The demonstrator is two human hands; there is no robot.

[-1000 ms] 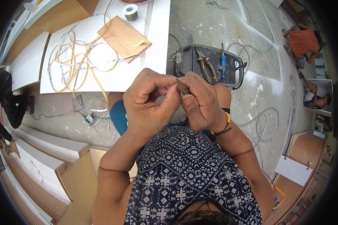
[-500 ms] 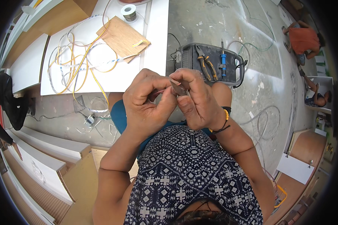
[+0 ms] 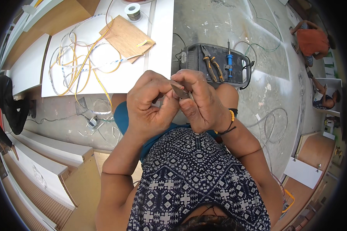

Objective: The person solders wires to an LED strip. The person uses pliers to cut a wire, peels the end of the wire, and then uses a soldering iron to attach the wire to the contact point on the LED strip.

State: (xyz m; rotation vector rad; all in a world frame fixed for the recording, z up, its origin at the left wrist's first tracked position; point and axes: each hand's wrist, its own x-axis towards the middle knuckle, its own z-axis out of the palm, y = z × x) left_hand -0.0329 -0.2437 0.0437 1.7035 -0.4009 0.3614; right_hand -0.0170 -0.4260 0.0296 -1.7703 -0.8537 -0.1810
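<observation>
In front of my lap, my two hands meet at the fingertips. My right hand (image 3: 201, 101) pinches a small, dark, pointed blade (image 3: 179, 92) between thumb and forefinger, its tip toward the left fingertips. My left hand (image 3: 152, 107) is closed, thumb against forefinger. A thin reddish wire showed in that grip a moment ago; now the fingers mostly hide it. Just beyond my right hand, yellow-handled pliers (image 3: 213, 64) and a blue soldering iron (image 3: 229, 61) lie on a black toolbox (image 3: 198, 73).
To the left, a white board (image 3: 135, 73) carries tangled yellow and white LED strip (image 3: 81, 67), a brown wood piece (image 3: 125, 36) and a solder spool (image 3: 133, 12). Loose cable (image 3: 275, 115) lies on the floor at right. Other people (image 3: 312, 40) crouch at right; a dark-clothed person (image 3: 5, 100) is at left.
The blade has turned slightly and shifted left against the left fingertips. My hands keep nearly the same place. At left, the dark-clothed person's hand has moved a little.
</observation>
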